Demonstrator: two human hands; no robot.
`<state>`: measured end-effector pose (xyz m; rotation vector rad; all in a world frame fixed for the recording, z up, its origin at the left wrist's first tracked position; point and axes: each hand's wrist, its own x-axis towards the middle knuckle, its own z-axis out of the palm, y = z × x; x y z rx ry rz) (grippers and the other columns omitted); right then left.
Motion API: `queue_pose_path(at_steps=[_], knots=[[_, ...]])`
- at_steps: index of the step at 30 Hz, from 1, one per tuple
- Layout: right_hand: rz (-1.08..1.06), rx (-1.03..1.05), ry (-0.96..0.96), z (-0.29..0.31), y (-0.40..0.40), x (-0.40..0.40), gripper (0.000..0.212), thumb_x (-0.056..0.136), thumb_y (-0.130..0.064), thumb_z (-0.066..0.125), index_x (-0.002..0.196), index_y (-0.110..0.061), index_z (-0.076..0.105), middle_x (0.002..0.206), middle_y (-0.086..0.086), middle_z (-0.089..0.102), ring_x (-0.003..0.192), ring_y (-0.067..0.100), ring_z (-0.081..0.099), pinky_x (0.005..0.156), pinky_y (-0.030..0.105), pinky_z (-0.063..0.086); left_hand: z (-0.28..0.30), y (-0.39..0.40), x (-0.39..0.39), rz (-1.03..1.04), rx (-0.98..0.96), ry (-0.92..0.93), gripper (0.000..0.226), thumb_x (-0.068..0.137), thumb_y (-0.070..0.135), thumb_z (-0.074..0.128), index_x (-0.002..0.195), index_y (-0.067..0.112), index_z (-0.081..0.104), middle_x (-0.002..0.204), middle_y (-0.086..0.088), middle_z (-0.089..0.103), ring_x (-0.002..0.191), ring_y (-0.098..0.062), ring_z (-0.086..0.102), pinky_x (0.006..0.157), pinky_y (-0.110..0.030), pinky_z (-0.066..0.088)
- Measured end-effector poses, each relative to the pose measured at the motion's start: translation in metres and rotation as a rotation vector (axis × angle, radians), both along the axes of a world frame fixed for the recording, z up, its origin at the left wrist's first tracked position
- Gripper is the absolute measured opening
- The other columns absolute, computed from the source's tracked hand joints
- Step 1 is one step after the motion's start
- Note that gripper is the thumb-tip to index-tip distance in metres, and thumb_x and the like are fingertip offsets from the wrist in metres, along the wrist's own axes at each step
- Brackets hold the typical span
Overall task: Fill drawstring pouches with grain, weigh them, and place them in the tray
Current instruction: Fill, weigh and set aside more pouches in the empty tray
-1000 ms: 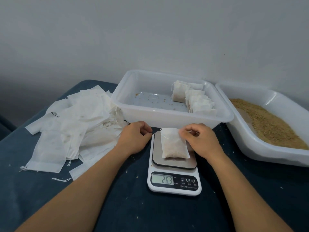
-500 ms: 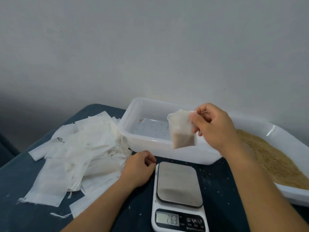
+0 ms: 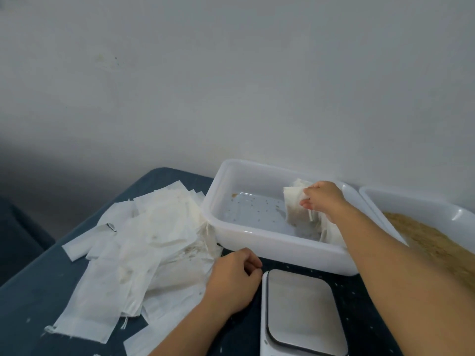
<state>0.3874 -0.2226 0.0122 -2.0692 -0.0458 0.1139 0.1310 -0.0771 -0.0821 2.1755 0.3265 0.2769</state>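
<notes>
My right hand reaches into the clear plastic tray and grips a filled white pouch at its top, set down beside the other filled pouches along the tray's right side. My forearm hides most of those. My left hand rests curled on the dark table by the left edge of the kitchen scale, holding nothing. The scale's steel plate is bare. A second tray of brown grain stands at the right.
A loose heap of flat empty pouches covers the table's left part, up against the tray's left wall. Stray grains dot the tray floor and the dark blue tabletop. A plain wall rises right behind the trays.
My right hand lifted the filled pouch off the scale, carried it up and back, and lowered it into the tray beside the others. The left hand stayed by the scale. The view tilted upward.
</notes>
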Motion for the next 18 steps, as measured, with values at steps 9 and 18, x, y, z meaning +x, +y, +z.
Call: queue_pose_path(at_steps=[9,18], knots=[[-0.039,0.189,0.144,-0.006,-0.005,0.028,0.021,0.101,0.006,0.049,0.122,0.006,0.048,0.106,0.018,0.058,0.098,0.038,0.067,0.08,0.039,0.056,-0.006,0.001,0.003,-0.009,-0.02,-0.025,0.013,0.09,0.026,0.066,0.089,0.039,0.062,0.081,0.017,0.068,0.07,0.008,0.059,0.062,-0.006,0.043],[-0.058,-0.314,-0.138,0.014,0.002,-0.002,0.045,0.094,-0.011,0.058,0.139,-0.004,0.056,0.135,0.019,0.061,0.122,0.037,0.061,0.108,0.044,0.048,-0.005,0.0,0.003,-0.007,-0.019,-0.022,0.011,0.091,0.024,0.066,0.092,0.035,0.065,0.081,0.017,0.067,0.068,0.007,0.058,0.063,-0.006,0.043]])
